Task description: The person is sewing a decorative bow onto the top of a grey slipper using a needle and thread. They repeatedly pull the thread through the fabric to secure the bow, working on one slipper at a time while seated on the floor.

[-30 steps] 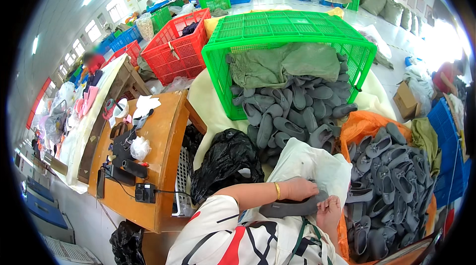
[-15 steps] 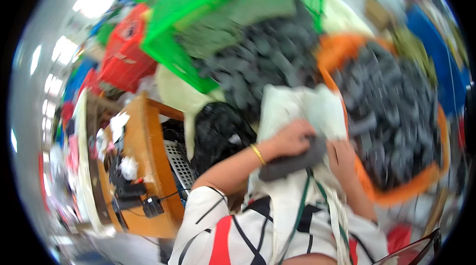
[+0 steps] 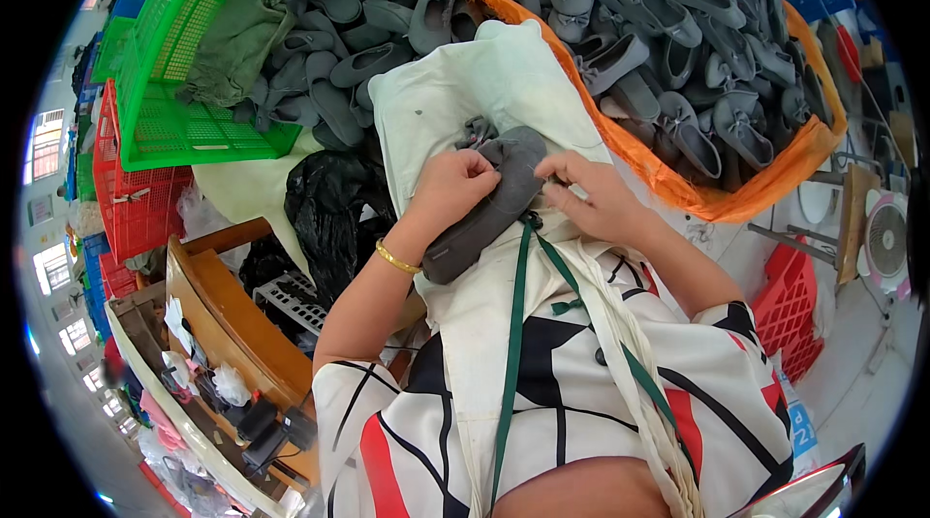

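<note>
In the head view, the left hand is closed over a grey slipper-like shoe, its fingers pinching the upper edge near the toe, a gold bangle on the wrist. The right hand pinches the same shoe from the other side, fingertips curled shut on the rim. The shoe lies tilted across a white cloth spread over the person's lap.

Beyond the cloth, an orange sack holds a heap of grey shoes with bows. To the left, a green plastic crate spills more grey shoes, with a red crate beside it and a black plastic bag just below.
</note>
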